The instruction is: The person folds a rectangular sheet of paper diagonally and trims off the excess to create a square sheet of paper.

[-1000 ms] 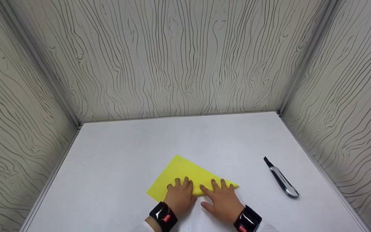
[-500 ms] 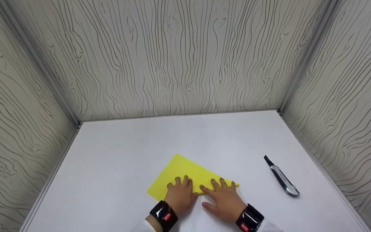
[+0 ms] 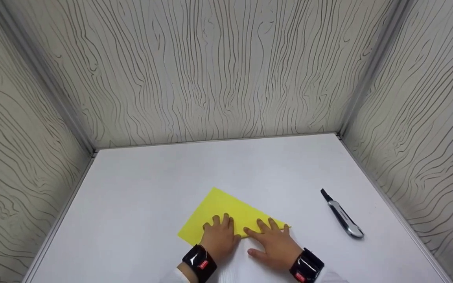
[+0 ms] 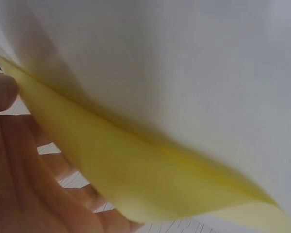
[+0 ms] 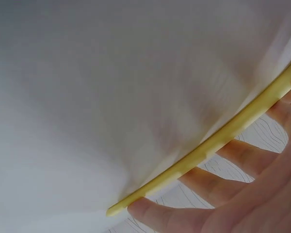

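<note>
A yellow sheet of paper (image 3: 218, 204), folded over with a pointed corner at the right, lies on the white table. My left hand (image 3: 219, 241) rests on its middle, fingers spread forward over the paper. To the right, my right hand (image 3: 275, 245) lays its spread fingers along the near folded edge, up to the pointed tip, with the thumb out on the table. In the left wrist view the paper's near edge (image 4: 111, 165) bulges a little beside the thumb. The right wrist view shows the fold (image 5: 223, 133) as a narrow band under the fingers.
A silver and black utility knife (image 3: 344, 218) lies to the right of the paper, its dark end pointing away. Wood-grain patterned panels (image 3: 218, 70) rise at the back and both sides of the white table (image 3: 140, 188).
My right hand has slid slightly to the right along the folded edge toward the pointed tip. My left hand and the paper stay in place.
</note>
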Demonstrator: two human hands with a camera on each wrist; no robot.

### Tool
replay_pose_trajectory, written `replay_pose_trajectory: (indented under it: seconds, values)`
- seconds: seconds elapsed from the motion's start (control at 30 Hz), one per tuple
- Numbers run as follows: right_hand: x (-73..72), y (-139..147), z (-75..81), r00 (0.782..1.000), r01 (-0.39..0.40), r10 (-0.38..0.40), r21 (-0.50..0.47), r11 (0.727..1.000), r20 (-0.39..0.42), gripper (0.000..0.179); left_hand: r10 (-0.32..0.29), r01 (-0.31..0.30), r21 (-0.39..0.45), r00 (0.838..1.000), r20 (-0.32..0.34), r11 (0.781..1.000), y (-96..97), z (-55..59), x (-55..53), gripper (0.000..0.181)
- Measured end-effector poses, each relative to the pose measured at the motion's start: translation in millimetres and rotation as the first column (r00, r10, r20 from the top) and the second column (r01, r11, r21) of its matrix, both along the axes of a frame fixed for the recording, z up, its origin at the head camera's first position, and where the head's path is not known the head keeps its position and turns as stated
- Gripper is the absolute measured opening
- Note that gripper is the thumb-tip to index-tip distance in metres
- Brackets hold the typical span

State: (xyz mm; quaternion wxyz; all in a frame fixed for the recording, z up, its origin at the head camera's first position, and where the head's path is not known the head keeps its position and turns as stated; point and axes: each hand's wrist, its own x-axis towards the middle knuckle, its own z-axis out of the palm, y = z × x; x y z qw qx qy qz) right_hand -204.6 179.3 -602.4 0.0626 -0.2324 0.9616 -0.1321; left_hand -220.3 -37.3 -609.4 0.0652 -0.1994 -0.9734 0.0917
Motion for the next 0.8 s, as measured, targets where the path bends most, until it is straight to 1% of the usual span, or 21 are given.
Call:
replay_pose_trajectory:
  seconds: [0.1,0.23,0.33,0.47,0.6,0.8]
  values:
    - [0.5,1.1,0.9,1.000,-0.005,0.005,-0.011,1.000,0.015,0.063,0.005,-0.005,0.003,1.000,-0.002,1.000,0.1,-0.8,-0.1,0.062]
    - [1.1,1.8,2.4,0.999,-0.008,0.008,-0.015,1.000,0.037,0.063,0.015,-0.015,0.051,1.000,0.001,0.999,-0.2,0.3,-0.8,0.058]
    - [1.1,1.8,2.1,0.999,-0.011,0.011,-0.001,1.000,0.037,0.063,0.015,-0.016,0.080,1.000,0.003,0.997,-0.8,2.2,-1.7,0.051]
    - [1.0,1.6,2.1,0.999,-0.017,0.017,0.019,1.000,0.035,0.063,0.006,-0.007,0.068,1.000,0.014,0.998,-1.6,4.3,-2.1,0.047]
    - [1.3,1.8,3.5,0.999,-0.022,0.021,0.027,0.999,0.038,0.063,0.001,-0.003,0.056,1.000,0.030,0.998,-2.0,6.1,-1.6,0.048]
    - [-0.3,1.1,3.4,1.000,-0.030,0.030,0.019,0.999,0.001,0.060,0.004,-0.006,0.058,1.000,0.029,0.998,-2.5,6.4,-1.4,0.049]
